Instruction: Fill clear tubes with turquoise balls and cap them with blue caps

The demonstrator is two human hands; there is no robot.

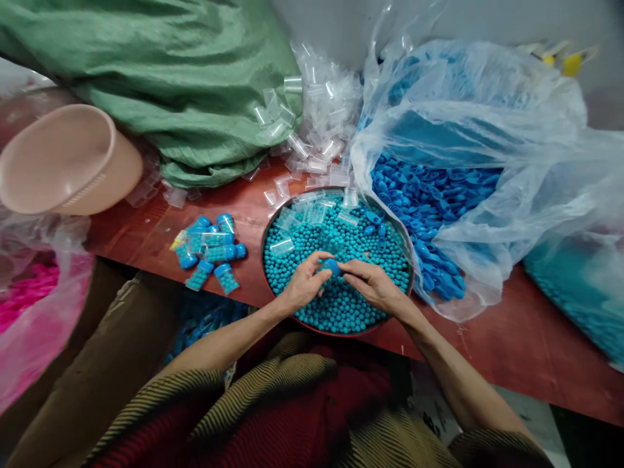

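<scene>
Over a round tray (pixel 264 260) filled with teal beads (pixel 312 316), my two hands meet at a small blue cap (pixel 333 267). Curled fingers of my left hand (pixel 306 284) hold it from the left, and the thumb and fingertips of my right hand (pixel 371 284) pinch its right side. Whether a clear tube is joined to the cap cannot be made out. Several clear plastic tubes (pixel 281 247) lie on the beads toward the back left. A few loose blue caps (pixel 381 235) rest at the tray's back right.
Filled blue-capped tubes (pixel 227 277) lie on the red table (pixel 146 237) to the left. Behind are a green sack (pixel 205 84) and heaped clear tubes (pixel 326 97). A plastic bag (pixel 517 143) of blue pieces stands right; a beige tub (pixel 112 169) stands far left.
</scene>
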